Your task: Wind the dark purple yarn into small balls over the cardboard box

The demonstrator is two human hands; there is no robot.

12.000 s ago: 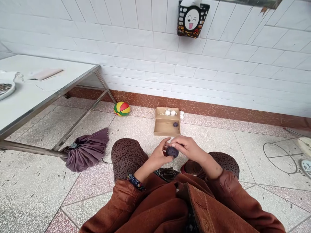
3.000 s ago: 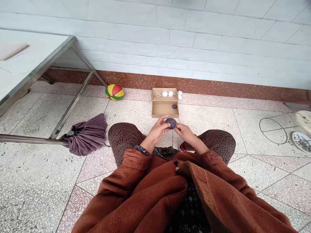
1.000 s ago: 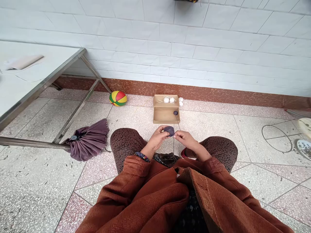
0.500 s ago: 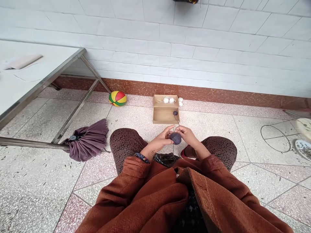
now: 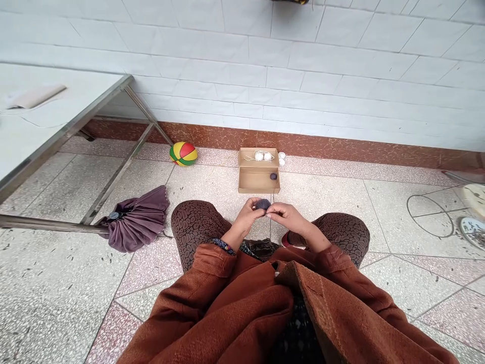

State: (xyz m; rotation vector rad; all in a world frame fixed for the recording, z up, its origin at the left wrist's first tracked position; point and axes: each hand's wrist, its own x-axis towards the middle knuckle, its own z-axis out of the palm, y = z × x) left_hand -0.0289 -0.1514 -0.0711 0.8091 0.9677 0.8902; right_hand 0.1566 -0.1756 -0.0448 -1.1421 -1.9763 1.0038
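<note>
Between my knees, my left hand (image 5: 245,218) grips a dark purple-grey ball of yarn (image 5: 262,203) from its left side. Close against the ball's right, my right hand (image 5: 285,215) is closed in a pinch on the yarn strand. A thin strand (image 5: 274,192) runs from the hands up toward the cardboard box (image 5: 254,188). Inside the box's near half, at the right, lies a smaller dark yarn ball (image 5: 273,176). Two white yarn balls (image 5: 263,156) rest in the far half, with loose white thread around them.
More white balls (image 5: 281,158) lie right of the box. A striped ball (image 5: 184,153) sits by the wall. A folded purple umbrella (image 5: 137,217) hangs beside the metal-framed table (image 5: 106,96). To the right are a wire ring stand (image 5: 430,216) and a round tray (image 5: 473,231).
My left hand has turned the yarn ball and moved it slightly up and left. My right hand has swung from above the ball to its lower right side.
</note>
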